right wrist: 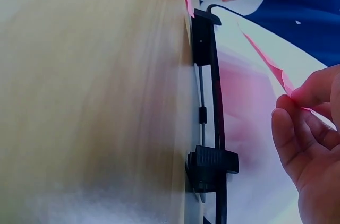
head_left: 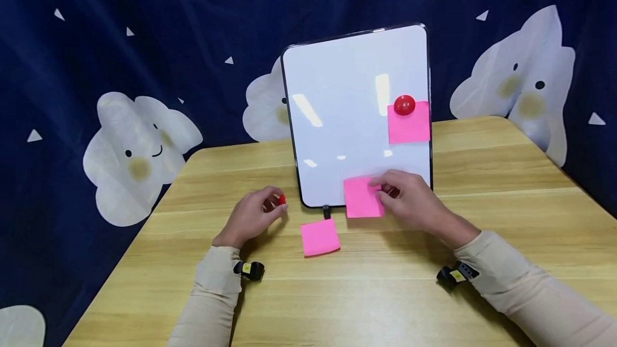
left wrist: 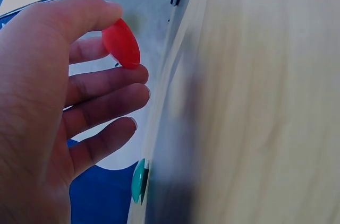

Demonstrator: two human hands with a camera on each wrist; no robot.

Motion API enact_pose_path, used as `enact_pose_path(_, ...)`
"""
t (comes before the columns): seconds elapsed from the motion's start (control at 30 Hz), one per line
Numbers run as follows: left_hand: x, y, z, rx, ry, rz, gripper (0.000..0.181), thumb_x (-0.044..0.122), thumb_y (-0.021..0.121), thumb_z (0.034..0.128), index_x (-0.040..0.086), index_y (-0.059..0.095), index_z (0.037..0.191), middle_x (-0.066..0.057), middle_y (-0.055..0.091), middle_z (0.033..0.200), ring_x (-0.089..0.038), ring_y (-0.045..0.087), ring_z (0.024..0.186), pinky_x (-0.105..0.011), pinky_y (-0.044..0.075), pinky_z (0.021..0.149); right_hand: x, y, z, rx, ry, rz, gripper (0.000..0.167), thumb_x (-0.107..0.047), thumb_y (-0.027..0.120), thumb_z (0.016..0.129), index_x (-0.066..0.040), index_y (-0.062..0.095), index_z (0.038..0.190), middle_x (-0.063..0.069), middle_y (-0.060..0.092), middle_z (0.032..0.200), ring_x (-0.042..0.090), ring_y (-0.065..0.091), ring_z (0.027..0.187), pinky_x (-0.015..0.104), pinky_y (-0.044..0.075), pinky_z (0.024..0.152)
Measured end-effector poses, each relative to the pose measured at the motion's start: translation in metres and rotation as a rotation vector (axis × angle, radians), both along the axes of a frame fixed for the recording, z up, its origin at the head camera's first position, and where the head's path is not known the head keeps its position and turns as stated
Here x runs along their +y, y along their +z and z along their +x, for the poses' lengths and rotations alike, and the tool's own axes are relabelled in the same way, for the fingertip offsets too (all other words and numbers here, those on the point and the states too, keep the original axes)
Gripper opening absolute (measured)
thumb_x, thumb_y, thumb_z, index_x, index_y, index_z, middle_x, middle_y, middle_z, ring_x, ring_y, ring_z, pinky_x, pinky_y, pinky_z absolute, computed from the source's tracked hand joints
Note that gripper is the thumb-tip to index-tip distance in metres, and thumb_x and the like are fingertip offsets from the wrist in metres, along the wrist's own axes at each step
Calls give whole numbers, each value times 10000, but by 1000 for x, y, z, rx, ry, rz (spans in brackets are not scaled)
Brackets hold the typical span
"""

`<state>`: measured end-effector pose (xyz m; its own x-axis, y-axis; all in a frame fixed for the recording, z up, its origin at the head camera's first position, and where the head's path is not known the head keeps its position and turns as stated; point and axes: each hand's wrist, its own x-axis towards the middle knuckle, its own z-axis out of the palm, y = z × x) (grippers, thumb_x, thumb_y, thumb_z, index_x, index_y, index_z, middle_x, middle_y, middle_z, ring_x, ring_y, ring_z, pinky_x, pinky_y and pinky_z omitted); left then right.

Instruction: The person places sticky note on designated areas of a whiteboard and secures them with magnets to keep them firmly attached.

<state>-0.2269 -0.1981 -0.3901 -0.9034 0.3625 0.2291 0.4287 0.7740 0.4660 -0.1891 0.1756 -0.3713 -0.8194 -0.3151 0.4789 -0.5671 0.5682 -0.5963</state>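
Observation:
My right hand (head_left: 412, 200) pinches a pink sticky note (head_left: 362, 198) by its right edge, in front of the lower part of a whiteboard (head_left: 342, 84). Seen edge-on in the right wrist view, that note (right wrist: 268, 62) stands off the board's surface, where a pink reflection shows. Left of the board, just over the table, my left hand (head_left: 251, 215) holds a round red magnet (left wrist: 122, 43) between thumb and fingers, the other fingers spread loosely. Higher on the board's right side, a second pink note (head_left: 409, 128) sits under another red magnet (head_left: 404, 105).
A third pink note (head_left: 320, 238) lies on the wooden table (head_left: 356, 304) in front of the board. Black clips (right wrist: 212, 160) run along the board's bottom edge. A green magnet (left wrist: 139, 181) rests on the table near my left hand. Behind hangs a dark blue cloud-patterned curtain (head_left: 202, 25).

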Motion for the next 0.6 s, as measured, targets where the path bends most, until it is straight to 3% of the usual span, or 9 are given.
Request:
enact_pose_path(0.33, 1, 0, 2, 61, 7, 18, 267, 344, 721, 922, 183, 653, 1124, 79, 684, 964, -62, 610, 771, -317, 512, 707, 0, 7, -9, 35, 0, -18, 227, 82, 701, 855, -45, 749, 1037, 27, 675, 898, 157, 584, 779, 261, 530, 673)
enact_pose_path(0.6, 3, 1, 1, 81, -5, 44, 271, 288, 748, 893, 157, 623, 1094, -45, 701, 990, -83, 614, 762, -331, 506, 682, 3, 15, -16, 61, -8, -10, 196, 56, 718, 860, -39, 747, 1029, 49, 685, 885, 148, 601, 767, 275, 544, 672)
